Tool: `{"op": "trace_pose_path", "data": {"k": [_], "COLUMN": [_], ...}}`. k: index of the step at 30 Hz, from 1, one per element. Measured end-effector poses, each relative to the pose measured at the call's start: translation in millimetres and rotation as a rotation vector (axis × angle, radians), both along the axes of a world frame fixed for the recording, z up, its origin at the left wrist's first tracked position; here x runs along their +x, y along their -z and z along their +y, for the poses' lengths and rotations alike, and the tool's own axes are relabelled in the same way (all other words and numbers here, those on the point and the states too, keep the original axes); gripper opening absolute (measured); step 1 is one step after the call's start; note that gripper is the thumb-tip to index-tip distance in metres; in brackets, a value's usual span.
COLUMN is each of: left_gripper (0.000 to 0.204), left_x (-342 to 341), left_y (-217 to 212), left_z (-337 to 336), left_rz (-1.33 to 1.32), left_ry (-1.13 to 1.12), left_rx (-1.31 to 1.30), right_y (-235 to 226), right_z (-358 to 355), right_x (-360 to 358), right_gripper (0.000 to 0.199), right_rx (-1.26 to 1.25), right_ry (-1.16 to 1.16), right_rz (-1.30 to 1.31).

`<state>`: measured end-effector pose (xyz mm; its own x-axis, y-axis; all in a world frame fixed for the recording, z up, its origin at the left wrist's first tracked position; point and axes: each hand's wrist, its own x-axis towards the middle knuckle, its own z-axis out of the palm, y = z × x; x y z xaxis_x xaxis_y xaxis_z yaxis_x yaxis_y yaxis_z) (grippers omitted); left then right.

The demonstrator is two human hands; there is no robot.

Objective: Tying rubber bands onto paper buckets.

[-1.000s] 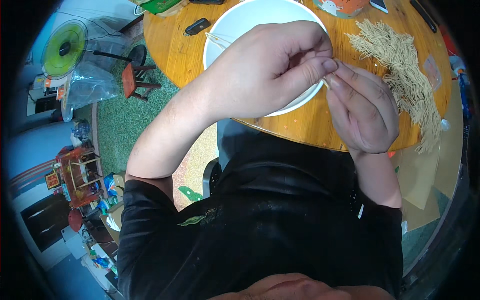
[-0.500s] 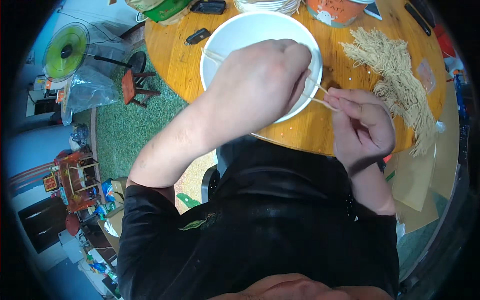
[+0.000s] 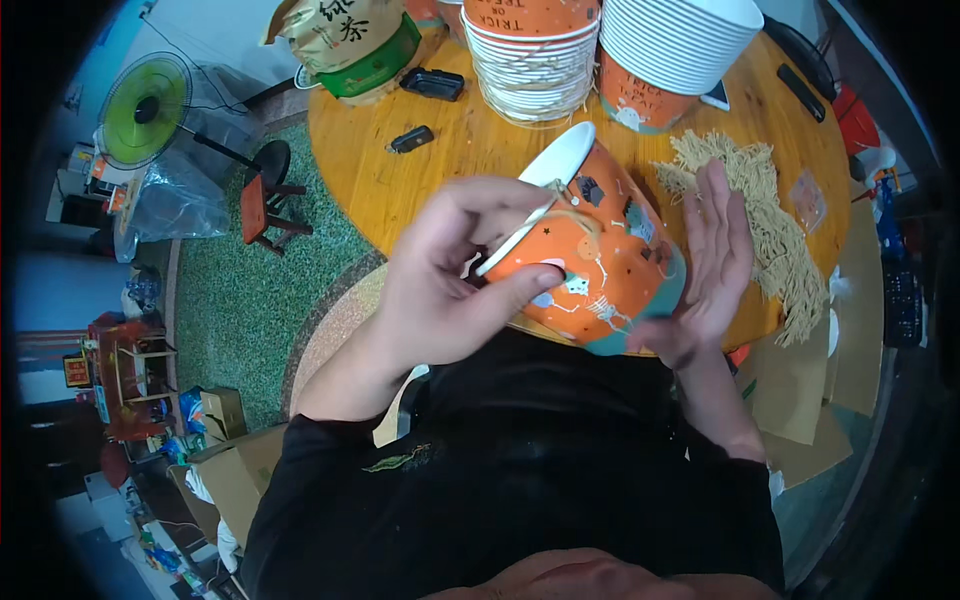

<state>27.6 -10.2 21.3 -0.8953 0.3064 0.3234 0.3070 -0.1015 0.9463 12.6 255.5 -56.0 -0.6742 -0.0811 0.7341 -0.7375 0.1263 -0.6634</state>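
Observation:
I hold an orange paper bowl (image 3: 600,262) with printed cartoon figures and a teal base, tipped on its side above the near edge of a round wooden table (image 3: 400,170). My left hand (image 3: 450,280) grips its white rim, thumb on the outer wall. My right hand (image 3: 710,260) lies flat against the bowl's base with fingers spread. A thin pale string hangs at the rim. A heap of tan straw-like strands (image 3: 760,215) lies on the table just right of my right hand.
Two stacks of matching bowls (image 3: 530,55) (image 3: 670,50) stand at the table's far side, with a green-and-tan bag (image 3: 350,40), a black remote (image 3: 432,83) and a small black key fob (image 3: 410,140). A green fan (image 3: 145,110) and a red stool (image 3: 265,210) stand on the floor at left.
The bowl stood upright with its white inside showing while both hands pinched a string at its rim. Now it is lifted and tipped sideways, my right hand flat against its base.

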Motion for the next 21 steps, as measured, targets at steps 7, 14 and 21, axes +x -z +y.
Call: {"op": "trace_pose_path", "data": {"k": [7,14,21], "left_gripper": [0.058,0.031,0.028], "left_x": [-54,-170,-194], "left_y": [-17,-50,-33], "left_z": [1,-20,-36], "left_rz": [-0.031,0.094,-0.112], "left_ry": [-0.041,-0.241,-0.11], "left_rx": [0.463,0.62,0.732], "right_y": [-51,-216,-321], "right_z": [-17,-40,-79], "right_x": [-24,-99,-193], "right_gripper": [0.156,0.064,0.069], "right_rx": [0.07,0.381,0.854], "right_ry": [-0.051,0.491,0.076], "right_rz": [0.059,0.492,-0.145]}}
